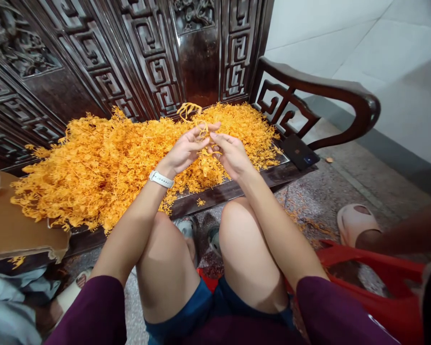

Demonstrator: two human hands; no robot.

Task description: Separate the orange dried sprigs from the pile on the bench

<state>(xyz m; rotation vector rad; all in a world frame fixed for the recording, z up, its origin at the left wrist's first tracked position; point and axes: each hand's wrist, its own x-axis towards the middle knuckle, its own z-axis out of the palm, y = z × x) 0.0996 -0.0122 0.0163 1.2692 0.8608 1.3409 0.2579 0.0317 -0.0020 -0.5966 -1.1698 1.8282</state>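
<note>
Pinched bent yellow-orange plastic-looking strands (192, 106) btwn part-curled fingers of L hand (185, 149) & R hand (232, 154), v. close together. Held them just above big loose heap of yellow-orange many-pronged sprigs (111, 165) on dark carved wooden bench (222, 193), nr flat black phone (297, 149).
</note>
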